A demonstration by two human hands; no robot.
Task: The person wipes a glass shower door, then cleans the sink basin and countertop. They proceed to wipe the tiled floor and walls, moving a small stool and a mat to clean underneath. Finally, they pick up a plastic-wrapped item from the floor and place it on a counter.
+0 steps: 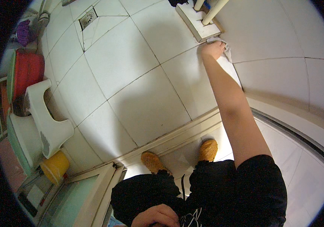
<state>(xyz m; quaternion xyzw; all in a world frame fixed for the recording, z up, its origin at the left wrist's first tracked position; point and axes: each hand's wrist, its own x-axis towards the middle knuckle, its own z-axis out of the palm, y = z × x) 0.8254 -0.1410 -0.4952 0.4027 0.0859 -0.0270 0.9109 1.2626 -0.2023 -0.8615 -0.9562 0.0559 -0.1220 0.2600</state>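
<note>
My right arm stretches forward to the floor's right edge. There my right hand (213,50) grips a whitish cloth (228,53), bunched around the fingers and against the foot of the tiled wall (267,37). Just beyond the hand is a low white block (193,21) with cream pipes (214,12) rising from it. My left hand (156,216) is low in the picture by my lap, against my dark clothing; its fingers are mostly hidden. White square floor tiles (133,56) with dark joints lie before me.
A raised sill (179,131) runs in front of my orange shoes (208,150). A floor drain (88,18) is set at the far left. Along the left side stand a white stool (41,113), a red basin (29,74), a yellow bucket (55,167) and a framed glass door (68,198).
</note>
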